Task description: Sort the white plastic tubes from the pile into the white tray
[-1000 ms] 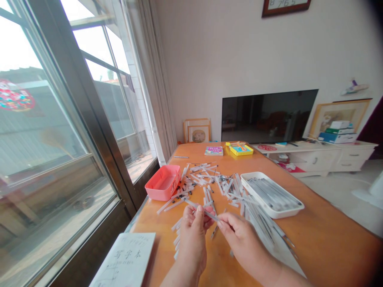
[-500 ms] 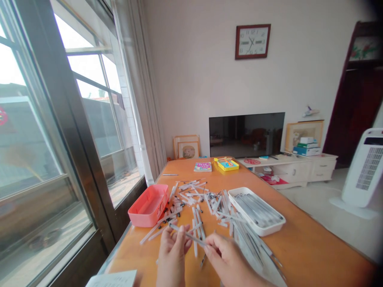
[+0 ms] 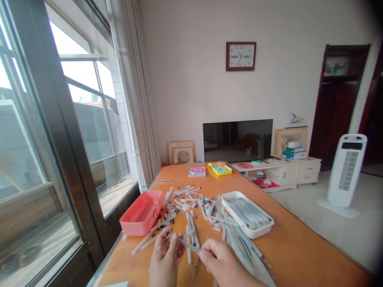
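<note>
My left hand (image 3: 164, 257) and my right hand (image 3: 221, 263) are at the bottom edge of the view, both pinching one thin clear pen tube (image 3: 187, 246) held level between them. Just beyond them several loose pen tubes and small black parts (image 3: 191, 207) lie scattered over the orange wooden table (image 3: 299, 247). A white tray (image 3: 247, 214) with several grey pens stands to the right of the pile. A pink plastic box (image 3: 140, 212) stands at its left.
A small book (image 3: 197, 172) and a yellow box (image 3: 220, 168) lie at the table's far end. A window (image 3: 44, 131) runs along the left. Behind are a television (image 3: 237, 140), a low white cabinet (image 3: 287, 171), a wall clock (image 3: 241, 56) and a white heater (image 3: 345, 169).
The view has tilted up, so my hands and the table sit lower in the picture and the notebook has dropped out of sight. Both hands still pinch the same tube.
</note>
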